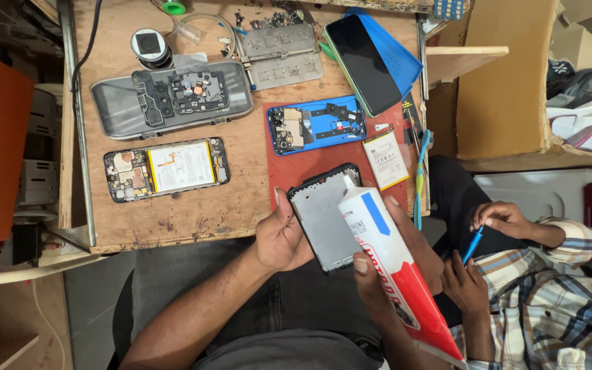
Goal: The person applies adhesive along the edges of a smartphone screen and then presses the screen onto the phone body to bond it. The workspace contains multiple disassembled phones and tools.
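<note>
My left hand (279, 236) grips a black phone frame (323, 219) with a grey inner plate, held tilted above my lap at the bench's front edge. My right hand (405, 257) is wrapped round a large white, red and blue glue tube (388, 264). The tube's white nozzle (348, 182) touches the upper right edge of the frame. Part of the frame's right side is hidden behind the tube.
On the wooden bench (193, 212) lie an opened phone with its battery (166, 168), a blue opened phone (316, 125) on a red mat (296, 171), a loose battery (386, 160), a clear case holding parts (170, 97), a metal jig (284, 55), a dark phone (363, 64) and blue tweezers (421, 178). Another person in a plaid shirt (549, 308) sits at the right holding a blue tool (473, 244).
</note>
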